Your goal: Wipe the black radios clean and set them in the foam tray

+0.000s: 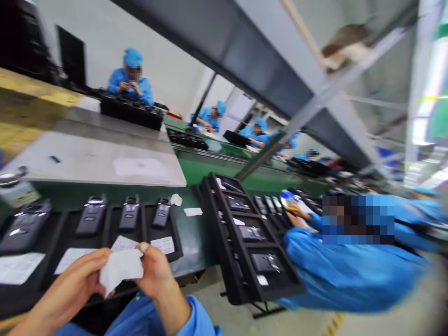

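Between my two hands is a small white sheet, perhaps a folded paper or wipe [122, 268], held above the near edge of a black foam tray [178, 247]. My left hand [79, 280] grips its left side, fingers partly hidden behind it. My right hand [156, 270] pinches the right edge between thumb and fingers. Beyond them, several dark grey handheld devices [91, 217] with clear parts at the top lie in the tray's compartments. Printed slips lie in front of some devices, including a white slip [164, 245] just past my right hand.
Stacked black trays [241, 261] with devices stand to the right, beside a co-worker in blue [343, 275]. A white board [140, 144] lies behind my tray. A crumpled white scrap [176, 199] sits on the green bench. Other people in blue work across the line under a slanted overhead beam.
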`<state>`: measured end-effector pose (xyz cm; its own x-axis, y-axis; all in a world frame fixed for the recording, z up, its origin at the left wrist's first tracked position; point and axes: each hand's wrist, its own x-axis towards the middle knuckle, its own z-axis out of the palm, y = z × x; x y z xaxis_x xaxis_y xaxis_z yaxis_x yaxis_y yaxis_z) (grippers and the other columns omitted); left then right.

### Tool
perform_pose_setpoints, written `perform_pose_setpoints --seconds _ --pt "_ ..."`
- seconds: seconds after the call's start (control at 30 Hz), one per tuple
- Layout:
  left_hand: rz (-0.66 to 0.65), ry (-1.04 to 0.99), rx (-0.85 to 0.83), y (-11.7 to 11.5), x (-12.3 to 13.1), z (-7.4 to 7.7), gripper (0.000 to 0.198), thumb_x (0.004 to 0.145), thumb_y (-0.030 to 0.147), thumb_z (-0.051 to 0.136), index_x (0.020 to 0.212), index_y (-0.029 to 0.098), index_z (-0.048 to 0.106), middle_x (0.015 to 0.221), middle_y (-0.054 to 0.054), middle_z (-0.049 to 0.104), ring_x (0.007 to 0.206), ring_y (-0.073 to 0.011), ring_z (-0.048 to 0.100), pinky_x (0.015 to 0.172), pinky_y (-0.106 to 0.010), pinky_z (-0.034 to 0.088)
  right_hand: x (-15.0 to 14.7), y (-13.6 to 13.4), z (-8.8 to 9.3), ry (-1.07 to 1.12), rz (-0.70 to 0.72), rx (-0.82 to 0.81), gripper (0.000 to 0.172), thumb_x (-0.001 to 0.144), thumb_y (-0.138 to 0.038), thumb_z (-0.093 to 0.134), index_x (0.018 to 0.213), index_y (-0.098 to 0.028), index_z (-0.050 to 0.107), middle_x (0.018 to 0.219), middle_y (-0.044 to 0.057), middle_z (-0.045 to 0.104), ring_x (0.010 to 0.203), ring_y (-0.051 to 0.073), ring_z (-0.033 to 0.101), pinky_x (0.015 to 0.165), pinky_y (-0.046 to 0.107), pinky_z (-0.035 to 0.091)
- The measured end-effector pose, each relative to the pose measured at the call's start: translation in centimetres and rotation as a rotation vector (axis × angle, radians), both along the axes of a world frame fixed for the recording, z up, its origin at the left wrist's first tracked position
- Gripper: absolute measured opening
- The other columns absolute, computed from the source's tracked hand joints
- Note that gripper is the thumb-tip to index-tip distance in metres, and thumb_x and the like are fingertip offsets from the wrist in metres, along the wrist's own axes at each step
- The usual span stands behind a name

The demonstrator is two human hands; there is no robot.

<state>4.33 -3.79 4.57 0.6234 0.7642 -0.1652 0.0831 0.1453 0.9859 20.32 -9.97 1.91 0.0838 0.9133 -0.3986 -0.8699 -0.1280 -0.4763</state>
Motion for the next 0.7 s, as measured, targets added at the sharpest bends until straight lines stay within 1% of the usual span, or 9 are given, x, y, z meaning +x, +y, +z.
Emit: perform_pose_setpoints --seconds 0.03,0.07,0.13,0.3,0.4,0.47,0.53,0.63,0.7 --pt "-0.006 -0.069 -0.209 -0.1 -0.4 0.1 0.035 0.086 0.051 0.063 0.088 0.017 0.068 0.071 -0.001 0.063 0.062 -0.0186 0.062 0.048 -0.032 0.055 0.1 -0.3 0.4 0.010 0.027 0.008 0.034 0.059 -0.045 0.083 0.071 -0.020 0.064 0.061 -0.002 0.061 0.052 0.012 0.050 0.048 0.023 0.042" --pt "-0.014 -0.131 -0.366 -0.2 -0.6 0.2 0.032 0.081 0.049 0.070 0.084 0.017 0.068 0.069 0.000 0.062 0.060 -0.0177 0.060 0.048 -0.031 0.055 0.1 -0.5 0.7 0.011 0.056 0.021 0.037 0.061 -0.051 0.083 0.073 -0.020 0.067 0.063 -0.002 0.061 0.051 0.012 0.049 0.047 0.023 0.041" --pt "-0.010 -0.230 -0.526 -0.3 -0.7 0.6 0.031 0.075 0.045 0.077 0.075 0.017 0.065 0.063 0.001 0.060 0.054 -0.0150 0.057 0.047 -0.030 0.054 0.1 -0.9 1.4 -0.030 0.069 0.053 0.040 0.060 -0.053 0.085 0.078 -0.020 0.071 0.064 -0.002 0.061 0.051 0.011 0.047 0.045 0.021 0.038" --pt "0.010 -0.266 -0.536 -0.4 -1.2 0.8 0.030 0.075 0.043 0.077 0.071 0.017 0.063 0.059 0.002 0.057 0.048 -0.0119 0.054 0.043 -0.023 0.050 -0.5 -1.4 2.3 -0.159 0.052 0.083 0.030 0.058 -0.022 0.089 0.082 -0.017 0.073 0.069 -0.001 0.064 0.057 0.008 0.050 0.052 0.018 0.039" --pt "0.021 -0.210 -0.471 -0.1 -1.9 0.3 0.030 0.079 0.045 0.074 0.077 0.017 0.066 0.064 0.001 0.060 0.052 -0.0119 0.056 0.046 -0.022 0.049 -0.5 -1.2 2.4 -0.175 0.039 0.050 0.029 0.057 -0.017 0.087 0.082 -0.016 0.072 0.071 0.000 0.066 0.059 0.010 0.054 0.055 0.019 0.043" --pt "0.054 -0.136 -0.358 0.2 -2.4 0.0 0.032 0.082 0.048 0.071 0.092 0.018 0.070 0.070 -0.001 0.065 0.058 -0.0131 0.059 0.051 -0.023 0.051 -0.3 -1.0 2.3 -0.175 0.023 0.032 0.028 0.057 -0.017 0.086 0.081 -0.015 0.072 0.071 0.000 0.066 0.059 0.010 0.054 0.055 0.020 0.044" --pt "0.101 -0.056 -0.160 0.4 -2.9 -0.2 0.037 0.084 0.048 0.069 0.107 0.019 0.070 0.078 -0.003 0.069 0.066 -0.0156 0.064 0.058 -0.024 0.054 -0.2 -0.9 2.2 -0.168 0.011 0.019 0.026 0.057 -0.016 0.085 0.080 -0.015 0.072 0.070 -0.001 0.066 0.058 0.010 0.054 0.055 0.020 0.044" --pt "0.161 0.082 0.304 0.3 -3.2 -0.1 0.035 0.084 0.043 0.069 0.113 0.024 0.072 0.104 -0.008 0.072 0.092 -0.0223 0.068 0.074 -0.030 0.058 -0.1 -0.8 2.2 -0.163 0.004 0.006 0.024 0.059 -0.016 0.083 0.080 -0.015 0.072 0.068 -0.001 0.066 0.056 0.010 0.054 0.053 0.021 0.044" --pt "0.180 0.172 0.642 -0.1 -3.1 0.2 0.027 0.086 0.038 0.067 0.111 0.029 0.074 0.121 -0.007 0.067 0.108 -0.0246 0.065 0.087 -0.034 0.057 -0.3 -0.9 2.2 -0.171 0.001 0.003 0.023 0.060 -0.015 0.082 0.081 -0.014 0.072 0.069 0.000 0.067 0.056 0.010 0.055 0.053 0.021 0.044"
